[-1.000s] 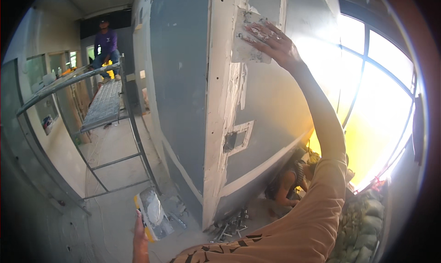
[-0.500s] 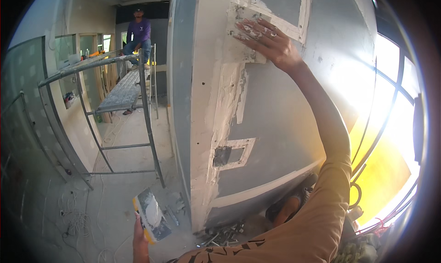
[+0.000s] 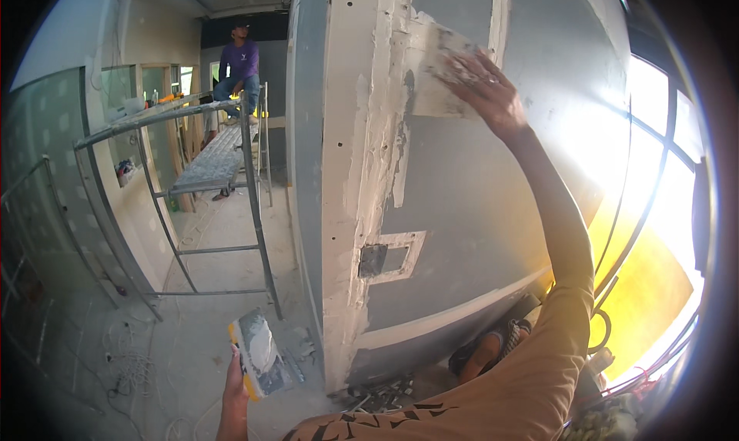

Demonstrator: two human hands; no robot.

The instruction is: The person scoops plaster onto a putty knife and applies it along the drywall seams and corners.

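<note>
My left hand [image 3: 235, 383] grips the yellow edge of a wide putty knife [image 3: 279, 374], low at the left and off the wall. A heap of white filler [image 3: 262, 345] lies on its metal blade. High on the grey wall board [image 3: 462, 179], my right hand [image 3: 493, 95] presses a broad, flat, pale spreading blade [image 3: 433, 102] against the surface. White smears cover the fingers, and motion blurs their tips. How they hold the blade's edge is partly hidden. A rough whitish filler band [image 3: 377, 156] runs down the wall near its corner.
Metal scaffolding [image 3: 254, 202] with a plank [image 3: 212, 168] stands at the left; a person in purple [image 3: 240, 60] sits on it. A box cutout [image 3: 385, 258] interrupts the wall. Cables [image 3: 131, 368] cross the floor, and scraps [image 3: 377, 397] lie below the corner.
My right hand and the pale blade have moved right and slightly down across the wall. The left hand still holds the loaded putty knife; the view has shifted slightly.
</note>
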